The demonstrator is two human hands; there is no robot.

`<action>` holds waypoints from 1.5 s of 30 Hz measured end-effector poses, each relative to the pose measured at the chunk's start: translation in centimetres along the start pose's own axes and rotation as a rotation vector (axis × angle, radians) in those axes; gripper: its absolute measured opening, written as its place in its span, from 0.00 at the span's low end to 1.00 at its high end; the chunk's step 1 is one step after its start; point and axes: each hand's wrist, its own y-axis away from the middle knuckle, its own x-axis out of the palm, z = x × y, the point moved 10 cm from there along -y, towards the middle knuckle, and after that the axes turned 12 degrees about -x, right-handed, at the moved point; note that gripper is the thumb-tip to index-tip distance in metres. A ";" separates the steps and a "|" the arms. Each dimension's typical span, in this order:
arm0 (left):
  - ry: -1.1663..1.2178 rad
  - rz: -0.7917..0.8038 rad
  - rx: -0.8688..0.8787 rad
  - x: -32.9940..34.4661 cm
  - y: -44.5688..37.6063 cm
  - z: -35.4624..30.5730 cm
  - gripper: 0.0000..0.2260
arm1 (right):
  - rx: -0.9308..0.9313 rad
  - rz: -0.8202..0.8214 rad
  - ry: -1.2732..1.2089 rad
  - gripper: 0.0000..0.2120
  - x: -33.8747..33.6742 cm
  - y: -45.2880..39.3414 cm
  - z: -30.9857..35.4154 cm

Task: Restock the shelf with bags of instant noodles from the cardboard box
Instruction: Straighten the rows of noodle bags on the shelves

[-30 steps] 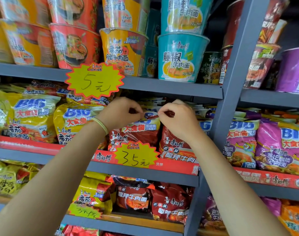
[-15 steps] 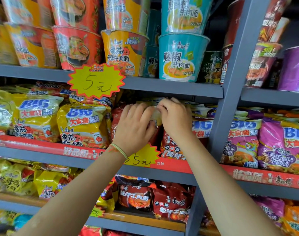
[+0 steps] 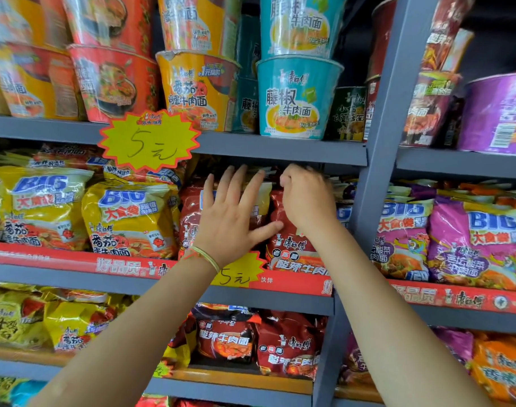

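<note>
Red bags of instant noodles stand on the middle shelf. My left hand lies flat with fingers spread against the front of the left red bag. My right hand is curled over the top of the right red bag, fingers pinched on its upper edge near the shelf above. The cardboard box is not in view.
Yellow noodle bags fill the shelf to the left, purple ones to the right past the grey upright post. Cup noodles stand on the shelf above. Yellow star price tags hang on the shelf edges.
My left hand has opened from a curled grip and now presses flat on the left red bag. My right hand has risen slightly toward the top of the right bag.
</note>
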 end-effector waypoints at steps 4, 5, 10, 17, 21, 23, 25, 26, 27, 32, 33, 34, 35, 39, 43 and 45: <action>-0.052 0.014 -0.008 0.8 0.2 -0.6 0.44 | -0.032 0.077 0.099 0.09 -0.1 1.0 0.5; -0.057 0.012 -0.019 0.9 0.2 -0.4 0.45 | -0.018 0.070 0.117 0.09 -0.3 1.4 0.3; -0.060 -0.012 -0.007 0.9 0.3 -0.1 0.45 | -0.020 0.113 0.097 0.10 -0.6 2.2 -0.2; -0.076 -0.017 -0.012 1.1 0.3 0.1 0.44 | -0.017 0.022 0.189 0.12 -0.9 1.6 -0.1; -0.081 -0.005 -0.019 1.3 0.2 0.2 0.41 | 0.051 -0.013 0.144 0.10 1.2 0.7 -1.0; -0.057 -0.025 -0.003 1.0 0.5 0.2 0.38 | 0.018 -0.120 0.172 0.09 0.7 1.3 -0.6; 0.003 -0.096 0.003 0.0 1.3 0.7 0.31 | -0.051 -0.309 0.213 0.09 -0.9 3.2 0.3; 0.040 -0.138 -0.012 -0.5 1.8 1.4 0.28 | -0.090 -0.375 0.221 0.11 -1.3 4.6 0.8; 0.068 -0.172 -0.032 -0.9 2.3 2.1 0.25 | -0.128 -0.401 0.215 0.14 -1.1 5.9 1.3; -0.006 -0.150 -0.013 0.4 4.0 2.6 0.24 | -0.114 -0.187 0.293 0.25 3.6 8.5 0.9; -0.025 -0.140 -0.011 0.7 4.1 2.6 0.24 | -0.108 -0.148 0.304 0.26 4.3 8.3 0.6; -0.035 -0.136 -0.014 0.9 4.0 2.6 0.24 | -0.102 -0.127 0.311 0.27 4.7 7.9 0.5; -0.041 -0.135 -0.018 1.1 3.9 2.7 0.25 | -0.094 -0.115 0.319 0.27 5.0 7.5 0.4; -0.059 -0.116 -0.047 1.7 3.5 3.1 0.25 | -0.054 -0.097 0.323 0.27 5.5 6.0 0.6; -0.052 -0.072 -0.073 1.7 3.4 3.2 0.25 | -0.043 -0.109 0.265 0.25 4.8 5.8 1.2; -0.008 -0.090 -0.093 0.9 3.7 3.0 0.25 | -0.041 -0.186 0.197 0.23 3.4 5.6 1.1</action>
